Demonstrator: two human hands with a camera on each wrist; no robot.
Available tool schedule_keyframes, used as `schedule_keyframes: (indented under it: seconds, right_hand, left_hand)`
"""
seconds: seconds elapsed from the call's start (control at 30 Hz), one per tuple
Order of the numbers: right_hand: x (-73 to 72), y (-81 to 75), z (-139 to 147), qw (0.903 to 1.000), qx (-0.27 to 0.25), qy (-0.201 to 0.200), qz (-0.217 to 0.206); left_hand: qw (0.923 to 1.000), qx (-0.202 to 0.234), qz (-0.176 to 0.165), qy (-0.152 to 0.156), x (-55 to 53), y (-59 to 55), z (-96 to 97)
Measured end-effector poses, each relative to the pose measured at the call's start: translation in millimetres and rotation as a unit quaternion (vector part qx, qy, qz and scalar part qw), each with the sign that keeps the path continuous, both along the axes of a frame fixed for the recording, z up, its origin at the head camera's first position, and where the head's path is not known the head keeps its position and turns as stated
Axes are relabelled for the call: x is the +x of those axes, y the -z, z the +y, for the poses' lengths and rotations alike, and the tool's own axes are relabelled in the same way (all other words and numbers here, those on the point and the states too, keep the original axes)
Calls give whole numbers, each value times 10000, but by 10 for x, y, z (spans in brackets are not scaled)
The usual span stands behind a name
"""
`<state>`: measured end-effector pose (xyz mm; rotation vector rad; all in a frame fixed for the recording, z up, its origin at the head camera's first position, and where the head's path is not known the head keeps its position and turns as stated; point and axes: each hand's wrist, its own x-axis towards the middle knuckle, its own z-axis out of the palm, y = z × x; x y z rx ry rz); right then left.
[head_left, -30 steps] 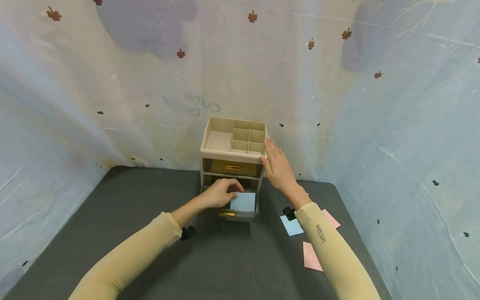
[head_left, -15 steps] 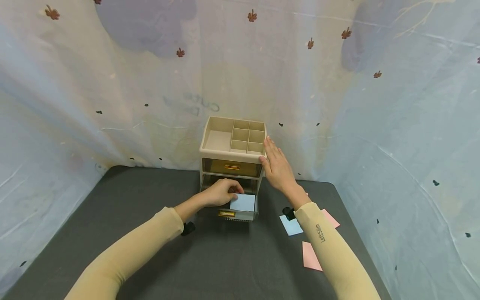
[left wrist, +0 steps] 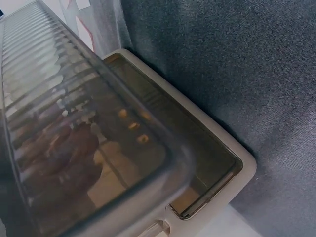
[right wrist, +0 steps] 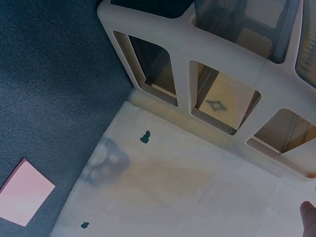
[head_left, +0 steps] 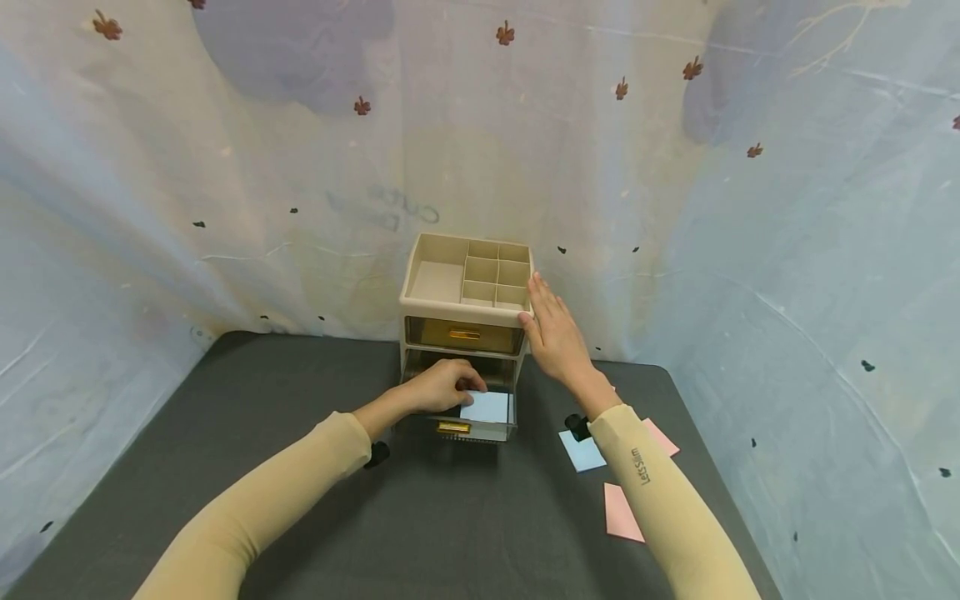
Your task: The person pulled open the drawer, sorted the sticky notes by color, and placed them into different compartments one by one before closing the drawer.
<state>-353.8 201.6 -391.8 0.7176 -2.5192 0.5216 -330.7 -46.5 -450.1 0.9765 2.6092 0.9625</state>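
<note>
A cream desktop organizer (head_left: 465, 312) stands at the back of the table, its middle see-through drawer (head_left: 491, 432) pulled out. Inside that drawer is a light blue sticky note pad (head_left: 486, 406). My left hand (head_left: 441, 387) reaches in from the left and pinches the pad's left edge between thumb and fingers. From below, the left wrist view shows the hand dimly through the ribbed drawer bottom (left wrist: 74, 98). My right hand (head_left: 561, 342) rests with straight fingers against the organizer's right side. Only a fingertip (right wrist: 308, 217) of it enters the right wrist view.
Right of the organizer lie another blue pad (head_left: 583, 452) and pink pads (head_left: 624, 512), partly hidden by the right forearm. The upper drawer (head_left: 465, 335) is closed. A patterned cloth backdrop (head_left: 637, 167) rises behind the dark table (head_left: 420, 533).
The blue pad has sunk a little lower toward the drawer's front, and my left hand has shifted down slightly with it. My right hand has stayed in place.
</note>
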Motion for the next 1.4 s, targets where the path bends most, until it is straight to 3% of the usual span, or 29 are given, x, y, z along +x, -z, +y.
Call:
schedule_keyframes:
  seconds: [0.37, 0.77, 0.97, 1.23, 1.4]
  right_hand:
    - [50, -46, -15, 9997, 103, 109, -185]
    - [94, -86, -42, 9986, 51, 269, -461]
    - [132, -91, -103, 9955, -815, 72, -487]
    - [253, -116, -100, 9686, -2425, -84, -534]
    - [344, -120, -64, 9531, -3012, -176, -246]
  left_hand:
    - [9996, -200, 186, 58, 23, 15, 20]
    - [9994, -324, 63, -45, -6, 33, 45]
    - [9992, -387, 114, -2, -20, 9, 27]
    - [9996, -187, 180, -127, 63, -54, -8]
    - [9957, -77, 828, -407, 185, -131, -45]
